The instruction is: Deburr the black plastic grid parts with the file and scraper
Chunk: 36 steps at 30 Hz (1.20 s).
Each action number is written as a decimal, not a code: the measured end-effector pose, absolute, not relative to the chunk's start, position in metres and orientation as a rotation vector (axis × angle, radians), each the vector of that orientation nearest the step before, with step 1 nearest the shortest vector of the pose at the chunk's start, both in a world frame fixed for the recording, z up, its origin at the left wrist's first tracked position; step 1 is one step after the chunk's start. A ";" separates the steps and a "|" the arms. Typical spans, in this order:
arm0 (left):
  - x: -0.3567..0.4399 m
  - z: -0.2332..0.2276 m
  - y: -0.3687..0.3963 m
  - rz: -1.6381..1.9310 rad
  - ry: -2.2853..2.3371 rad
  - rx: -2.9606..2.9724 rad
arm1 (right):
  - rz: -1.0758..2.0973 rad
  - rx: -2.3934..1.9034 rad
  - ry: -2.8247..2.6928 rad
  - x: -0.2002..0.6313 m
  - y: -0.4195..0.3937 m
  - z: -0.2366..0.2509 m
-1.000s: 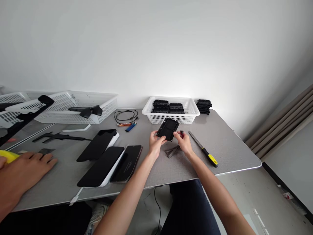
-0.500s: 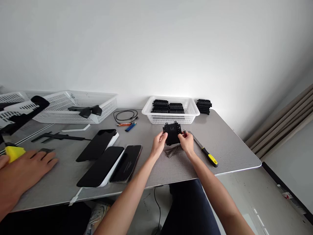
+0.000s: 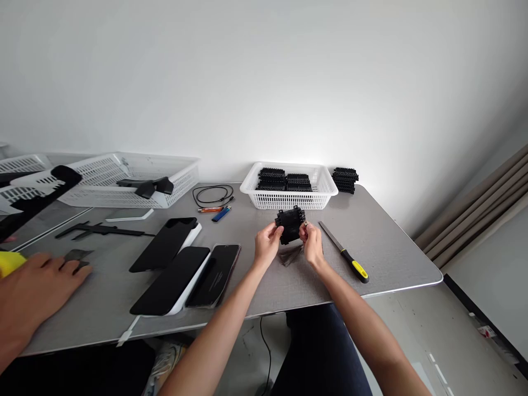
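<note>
My left hand (image 3: 268, 242) grips a black plastic part (image 3: 290, 226) by its left edge, thumb on its face. The part is roughly square, with toothed side edges, and is held tilted above the table. At its right edge, my right hand (image 3: 312, 242) is closed around what looks like a small lighter (image 3: 306, 224); only its metal end shows, and my fingers hide the rest. Beneath the part lies a crumpled dark, sheer scrap (image 3: 291, 255). Right of my right hand rests a file (image 3: 342, 250) with a black and yellow handle.
A white basket (image 3: 289, 201) holds several similar black parts; more are stacked beside it (image 3: 345, 180). A cable (image 3: 212, 193), an orange lighter (image 3: 210, 209), a blue lighter (image 3: 221, 214), phones (image 3: 171, 280) and a caliper (image 3: 107, 230) lie leftward. Another person's hand (image 3: 45, 280) rests at far left.
My right hand has turned and shifted slightly left, bringing the metal end of the small thing to the part's right edge. The other person's hand and yellow thing moved left.
</note>
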<state>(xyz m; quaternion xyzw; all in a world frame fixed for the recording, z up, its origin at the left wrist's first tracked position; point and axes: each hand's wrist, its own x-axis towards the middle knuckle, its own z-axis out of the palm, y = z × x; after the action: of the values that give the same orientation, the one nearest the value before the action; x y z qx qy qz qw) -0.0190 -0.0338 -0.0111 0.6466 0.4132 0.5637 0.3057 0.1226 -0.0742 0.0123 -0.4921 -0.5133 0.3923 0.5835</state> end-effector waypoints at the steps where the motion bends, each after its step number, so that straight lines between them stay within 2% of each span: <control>1: -0.019 -0.009 -0.036 1.493 1.100 1.740 | 0.944 -1.115 -1.212 0.121 -0.074 0.013; 14: -0.015 -0.007 -0.044 1.376 1.078 1.957 | 1.463 -0.997 -1.055 0.120 -0.067 0.012; 28: -0.015 -0.007 -0.047 1.364 1.116 1.936 | 1.610 -0.877 -0.756 0.126 -0.063 0.015; 36: -0.016 -0.009 -0.044 1.366 1.127 1.996 | 1.488 -1.025 -1.058 0.121 -0.066 0.012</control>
<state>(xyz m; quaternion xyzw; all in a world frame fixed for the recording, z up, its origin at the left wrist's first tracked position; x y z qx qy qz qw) -0.0156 -0.0444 -0.0095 0.7272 0.4107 0.4975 0.2344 0.1213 -0.0665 0.0117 -0.4240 -0.4374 0.6152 0.5004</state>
